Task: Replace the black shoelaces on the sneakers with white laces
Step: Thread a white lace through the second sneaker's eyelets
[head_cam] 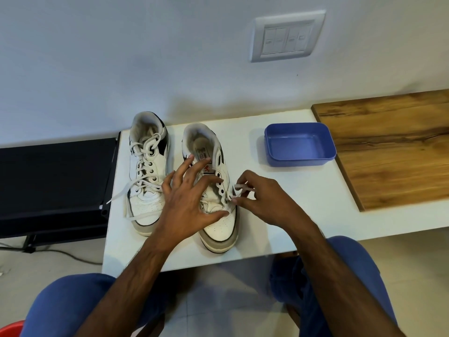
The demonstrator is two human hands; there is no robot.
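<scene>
Pinching white lace: right hand; left hand splayed.

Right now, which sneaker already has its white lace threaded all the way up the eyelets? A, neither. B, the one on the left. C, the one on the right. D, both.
B: the left sneaker shows a white lace crossing up through all its eyelets, while the right sneaker has lace only in its lowest eyelets, its upper ones bare, with the right hand pinching the white lace end beside it.
</scene>
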